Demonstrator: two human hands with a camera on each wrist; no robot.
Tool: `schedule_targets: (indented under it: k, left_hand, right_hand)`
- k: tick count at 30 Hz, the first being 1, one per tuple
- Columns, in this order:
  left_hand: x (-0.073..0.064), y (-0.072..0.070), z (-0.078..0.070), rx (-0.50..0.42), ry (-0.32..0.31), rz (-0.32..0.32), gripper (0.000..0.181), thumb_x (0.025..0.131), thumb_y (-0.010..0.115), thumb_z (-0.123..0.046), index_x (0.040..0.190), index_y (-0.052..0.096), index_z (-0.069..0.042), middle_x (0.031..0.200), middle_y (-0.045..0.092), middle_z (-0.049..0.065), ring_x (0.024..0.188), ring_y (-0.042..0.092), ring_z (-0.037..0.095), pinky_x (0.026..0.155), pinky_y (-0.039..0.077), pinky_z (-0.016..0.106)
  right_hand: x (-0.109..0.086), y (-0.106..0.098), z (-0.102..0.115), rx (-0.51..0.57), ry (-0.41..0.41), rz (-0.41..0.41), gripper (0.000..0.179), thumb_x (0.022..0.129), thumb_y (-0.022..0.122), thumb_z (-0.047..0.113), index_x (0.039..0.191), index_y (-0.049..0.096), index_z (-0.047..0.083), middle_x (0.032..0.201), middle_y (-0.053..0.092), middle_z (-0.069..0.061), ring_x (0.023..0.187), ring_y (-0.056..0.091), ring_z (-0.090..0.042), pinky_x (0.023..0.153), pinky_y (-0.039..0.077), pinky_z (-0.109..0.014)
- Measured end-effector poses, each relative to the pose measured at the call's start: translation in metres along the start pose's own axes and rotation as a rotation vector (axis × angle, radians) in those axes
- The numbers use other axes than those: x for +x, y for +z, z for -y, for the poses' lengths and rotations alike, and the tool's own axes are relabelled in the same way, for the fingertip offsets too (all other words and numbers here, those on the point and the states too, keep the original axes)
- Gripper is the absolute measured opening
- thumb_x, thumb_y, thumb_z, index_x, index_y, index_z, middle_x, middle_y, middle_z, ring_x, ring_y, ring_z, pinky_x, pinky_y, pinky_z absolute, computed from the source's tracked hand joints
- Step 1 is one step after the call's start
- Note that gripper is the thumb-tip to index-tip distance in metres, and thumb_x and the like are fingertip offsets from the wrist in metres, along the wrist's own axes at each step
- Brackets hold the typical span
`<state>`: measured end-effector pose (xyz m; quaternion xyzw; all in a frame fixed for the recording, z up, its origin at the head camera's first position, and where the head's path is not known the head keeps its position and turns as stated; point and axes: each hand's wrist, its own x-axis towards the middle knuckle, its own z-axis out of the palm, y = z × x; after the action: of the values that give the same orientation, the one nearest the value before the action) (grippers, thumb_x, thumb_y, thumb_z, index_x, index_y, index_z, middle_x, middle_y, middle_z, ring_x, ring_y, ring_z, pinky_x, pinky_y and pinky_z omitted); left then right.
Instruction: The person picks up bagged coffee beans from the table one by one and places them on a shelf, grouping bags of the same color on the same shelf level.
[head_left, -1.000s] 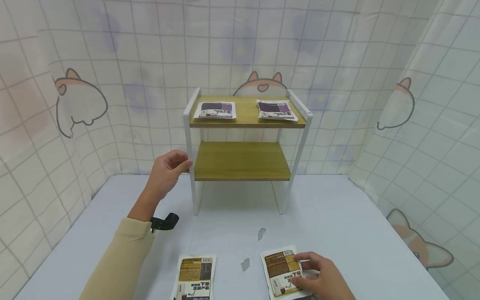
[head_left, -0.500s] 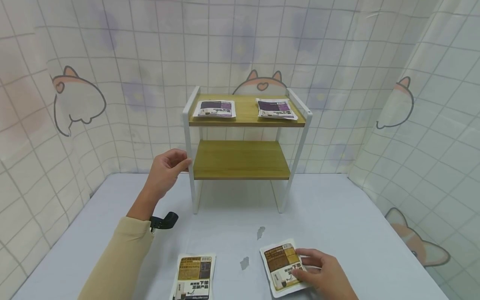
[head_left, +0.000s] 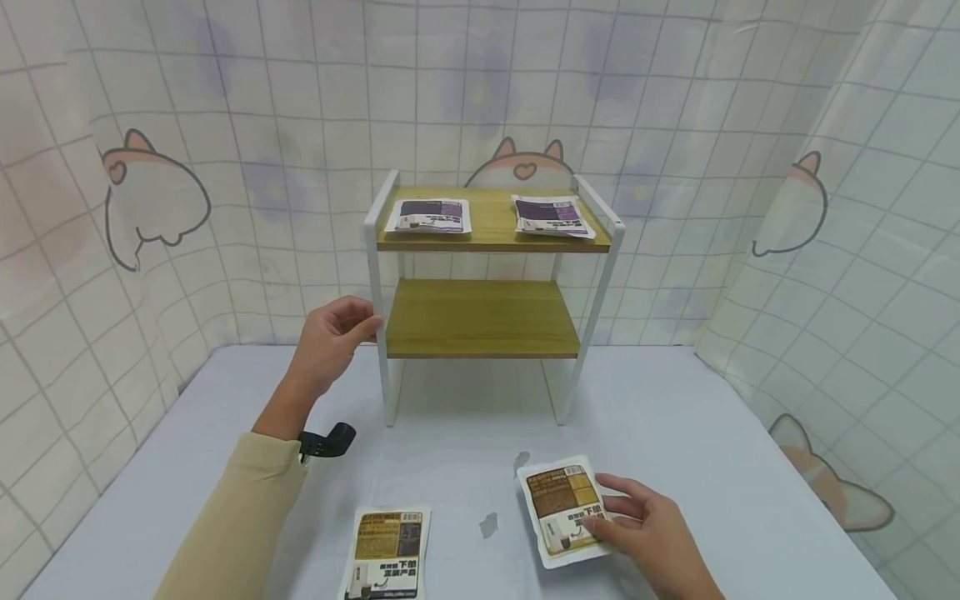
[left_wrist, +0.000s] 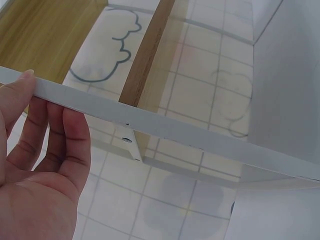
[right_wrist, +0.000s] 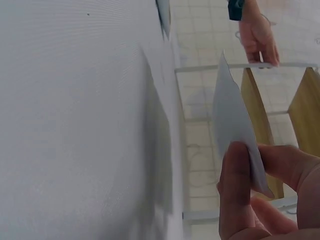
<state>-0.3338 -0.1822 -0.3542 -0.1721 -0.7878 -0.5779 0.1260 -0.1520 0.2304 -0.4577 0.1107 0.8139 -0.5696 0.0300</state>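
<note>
At five o'clock in the head view, a flat brown, gold and white printed pouch [head_left: 558, 508] is in the grip of the right hand [head_left: 645, 529], whose thumb lies on the printed face while the fingers close against the back and the far edge. The pouch sits at about nine o'clock from that hand, and the right wrist view shows it tilted on edge between thumb and fingers, clear of the white cloth-like tabletop [head_left: 450, 471], with a shadow below it. Between eight and nine o'clock, the left hand [head_left: 333, 346], below a beige sleeve [head_left: 236, 517] and a black wristband [head_left: 327, 442], pinches a slim white upright [head_left: 377, 275] between thumb and bent fingers. The upright is the front left one of a two-tier rack with yellow-brown wooden boards [head_left: 483, 317]. From the left hand, the held pouch is well apart, at four o'clock. At seven o'clock a second flat pouch of brown, gold and white [head_left: 386, 554] rests on the tabletop, near neither hand. On the upper board [head_left: 491, 221], flat purple-and-white packets lie at its nine o'clock end [head_left: 431, 218] and its three o'clock end.
</note>
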Motion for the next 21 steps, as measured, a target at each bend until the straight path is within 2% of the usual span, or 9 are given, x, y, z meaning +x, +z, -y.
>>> schedule_targets:
  k: [3,6,14,21]
  left_hand:
    - [0.000,0.000,0.000,-0.002,0.008,0.002,0.034,0.100,0.069,-0.027,0.117,0.065,0.003,0.112,0.069,0.017,0.096,0.069,0.015,0.087,0.057,0.018]
    - [0.001,0.000,0.001,-0.001,0.013,0.004,0.036,0.100,0.069,-0.027,0.118,0.065,0.004,0.111,0.069,0.016,0.096,0.069,0.015,0.088,0.057,0.017]
    - [0.002,0.000,0.001,-0.008,0.008,0.005,0.035,0.100,0.069,-0.027,0.117,0.065,0.003,0.112,0.068,0.016,0.097,0.069,0.015,0.088,0.057,0.017]
    - [0.001,0.000,0.002,-0.015,0.010,0.005,0.037,0.100,0.069,-0.026,0.118,0.064,0.005,0.112,0.068,0.016,0.097,0.069,0.015,0.088,0.057,0.018]
  right_hand:
    - [0.001,0.001,0.002,0.109,0.006,0.009,0.069,0.077,0.089,0.011,0.140,0.060,0.005,0.120,0.073,-0.019,0.100,0.073,-0.024,0.076,0.064,-0.035]
    - [0.003,0.001,0.005,0.165,0.005,0.009,0.071,0.078,0.088,0.007,0.142,0.058,0.005,0.122,0.071,-0.020,0.100,0.073,-0.025,0.077,0.064,-0.035]
    - [0.007,0.005,0.016,0.192,0.011,-0.008,0.070,0.078,0.088,0.007,0.141,0.059,0.005,0.123,0.070,-0.020,0.101,0.073,-0.024,0.078,0.064,-0.033]
    - [0.012,0.009,0.027,0.225,-0.001,-0.020,0.069,0.081,0.086,0.008,0.143,0.057,0.006,0.132,0.066,-0.024,0.105,0.072,-0.023,0.079,0.064,-0.034]
